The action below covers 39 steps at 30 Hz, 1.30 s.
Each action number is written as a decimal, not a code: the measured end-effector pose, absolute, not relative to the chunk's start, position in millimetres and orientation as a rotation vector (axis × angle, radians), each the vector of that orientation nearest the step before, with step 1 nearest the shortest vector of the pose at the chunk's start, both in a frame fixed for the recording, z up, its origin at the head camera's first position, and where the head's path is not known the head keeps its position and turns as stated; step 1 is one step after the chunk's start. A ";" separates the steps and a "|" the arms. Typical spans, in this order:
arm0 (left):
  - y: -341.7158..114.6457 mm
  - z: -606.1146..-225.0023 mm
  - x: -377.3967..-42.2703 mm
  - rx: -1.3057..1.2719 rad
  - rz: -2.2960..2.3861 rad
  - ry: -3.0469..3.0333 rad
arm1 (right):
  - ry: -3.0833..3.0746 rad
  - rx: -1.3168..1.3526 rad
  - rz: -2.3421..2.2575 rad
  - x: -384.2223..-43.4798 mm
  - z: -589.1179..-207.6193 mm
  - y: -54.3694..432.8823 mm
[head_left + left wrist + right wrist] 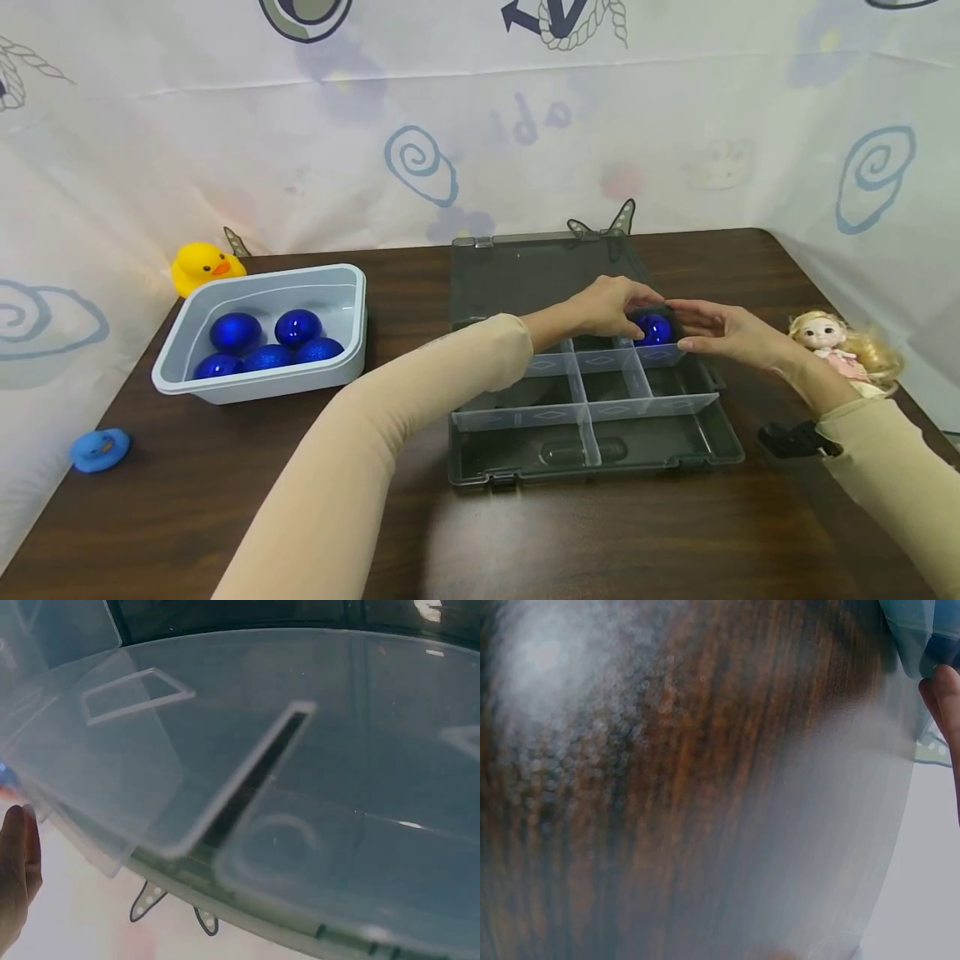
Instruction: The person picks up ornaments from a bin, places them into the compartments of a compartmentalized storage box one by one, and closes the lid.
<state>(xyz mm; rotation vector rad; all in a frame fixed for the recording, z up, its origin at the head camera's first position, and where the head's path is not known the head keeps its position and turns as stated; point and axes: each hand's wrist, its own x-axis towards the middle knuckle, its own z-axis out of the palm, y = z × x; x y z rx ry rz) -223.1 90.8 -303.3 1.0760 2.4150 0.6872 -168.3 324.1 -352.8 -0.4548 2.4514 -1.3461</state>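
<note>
A clear grey divided storage box lies with its lid laid back behind it. In its back right compartment is a shiny blue ball. My left hand reaches over the box, thumb at the ball's left side and fingers bent over its top. From the right, my right hand comes up to the same corner, its fingers mostly straight and its thumb by the compartment wall. In the left wrist view, part of the left hand shows beside a sliver of blue; in the right wrist view, right fingertips meet the box corner.
A pale blue tub with several blue balls stands on the left. A yellow duck sits behind it, a blue duck at the table's left edge. A doll lies near the right edge, beyond my right arm.
</note>
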 end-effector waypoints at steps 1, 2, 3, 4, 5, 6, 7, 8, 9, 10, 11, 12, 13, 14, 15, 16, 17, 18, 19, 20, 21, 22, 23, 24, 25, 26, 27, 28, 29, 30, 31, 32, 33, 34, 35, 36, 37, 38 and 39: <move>87.8 -301.2 -222.0 1.085 0.707 2.401 | 2.453 -0.453 -1.336 -168.1 -353.2 324.4; 84.0 -298.1 -220.4 1.090 0.729 2.386 | 2.458 -0.451 -1.323 -167.9 -353.7 324.8; 78.8 -294.0 -218.5 1.092 0.768 2.363 | 2.464 -0.448 -1.310 -167.5 -353.8 325.1; 72.3 -289.4 -216.3 1.086 0.818 2.333 | 2.469 -0.447 -1.304 -167.3 -353.9 325.5; 64.4 -284.1 -213.6 1.084 0.869 2.303 | 2.471 -0.450 -1.303 -167.1 -353.8 326.0; 54.9 -278.7 -211.0 1.085 0.926 2.270 | 2.478 -0.453 -1.298 -167.0 -353.4 326.7; 44.0 -273.0 -208.3 1.075 0.974 2.241 | 2.482 -0.456 -1.298 -166.8 -353.0 327.3; 31.7 -267.7 -205.6 1.058 1.027 2.216 | 2.493 -0.463 -1.293 -166.6 -352.4 328.1; 18.0 -263.5 -203.3 1.035 1.085 2.193 | 2.501 -0.466 -1.290 -166.3 -351.9 328.8; 3.2 -259.8 -201.6 1.013 1.131 2.182 | 2.509 -0.473 -1.286 -166.1 -351.5 329.6; -12.9 -257.0 -200.7 0.993 1.171 2.182 | 2.512 -0.477 -1.286 -165.6 -351.3 330.3; -29.8 -255.3 -200.6 0.965 1.207 2.193 | 2.514 -0.478 -1.285 -165.1 -351.2 331.0; -47.8 -254.3 -200.9 0.928 1.238 2.214 | 2.513 -0.479 -1.289 -164.7 -351.3 331.3; -66.1 -254.2 -202.0 0.887 1.274 2.238 | 2.512 -0.479 -1.290 -164.4 -351.4 331.5; -84.7 -254.7 -203.1 0.838 1.295 2.273 | 2.506 -0.475 -1.296 -164.4 -351.7 331.6; -103.2 -255.6 -204.4 0.783 1.310 2.311 | 2.503 -0.474 -1.301 -164.4 -352.0 331.5; -121.7 -256.6 -205.3 0.724 1.311 2.353 | 2.498 -0.469 -1.308 -164.4 -352.3 331.3; -139.3 -257.9 -206.0 0.664 1.311 2.384 | 2.494 -0.465 -1.310 -164.4 -352.4 331.4; -156.5 -259.4 -206.5 0.606 1.309 2.404 | 2.492 -0.461 -1.312 -164.3 -352.5 331.4; -172.9 -260.6 -206.7 0.557 1.296 2.414 | 2.491 -0.458 -1.310 -164.2 -352.5 331.5; -188.6 -262.0 -206.5 0.512 1.279 2.418 | 2.488 -0.457 -1.310 -164.0 -352.5 331.7; -203.0 -263.3 -206.4 0.468 1.267 2.413 | 2.487 -0.456 -1.309 -163.8 -352.5 331.9; -216.3 -264.6 -206.3 0.434 1.249 2.404 | 2.486 -0.456 -1.308 -163.4 -352.4 332.3; -228.2 -266.2 -206.2 0.404 1.232 2.398 | 2.486 -0.455 -1.304 -163.0 -352.3 332.7; -239.2 -267.9 -206.1 0.379 1.211 2.399 | 2.492 -0.459 -1.300 -162.5 -352.1 332.7; -248.9 -269.8 -206.1 0.357 1.189 2.400 | 2.496 -0.460 -1.295 -162.0 -351.9 332.9; -257.2 -272.0 -205.9 0.334 1.170 2.408 | 2.500 -0.460 -1.293 -161.4 -351.7 332.9; -264.2 -274.4 -205.9 0.312 1.151 2.417 | 2.506 -0.460 -1.290 -160.9 -351.4 333.0; -269.9 -276.9 -205.6 0.299 1.129 2.426 | 2.511 -0.459 -1.286 -160.3 -351.2 333.0; -274.8 -279.3 -205.3 0.292 1.108 2.434 | 2.517 -0.457 -1.282 -159.8 -351.0 333.1; -278.6 -281.7 -205.0 0.286 1.096 2.435 | 2.522 -0.457 -1.280 -159.6 -350.9 333.0; -281.7 -284.0 -204.6 0.283 1.090 2.434 | 2.525 -0.454 -1.278 -159.5 -350.8 333.0; -283.8 -285.8 -204.2 0.282 1.086 2.435 | 2.526 -0.455 -1.279 -159.4 -350.8 332.6; -285.1 -287.3 -203.9 0.287 1.080 2.434 | 2.525 -0.454 -1.280 -159.5 -350.8 332.4; -285.9 -288.5 -203.5 0.297 1.075 2.430 | 2.522 -0.453 -1.282 -159.7 -351.0 332.0; -286.3 -289.4 -203.4 0.308 1.072 2.424 | 2.521 -0.452 -1.284 -160.0 -351.1 331.6; -286.2 -289.9 -203.3 0.321 1.063 2.422 | 2.519 -0.450 -1.284 -160.1 -351.3 331.2; -285.9 -290.3 -203.2 0.337 1.056 2.418 | 2.517 -0.448 -1.283 -160.2 -351.6 330.7; -285.4 -290.4 -203.1 0.352 1.047 2.411 | 2.513 -0.444 -1.284 -160.3 -351.9 330.2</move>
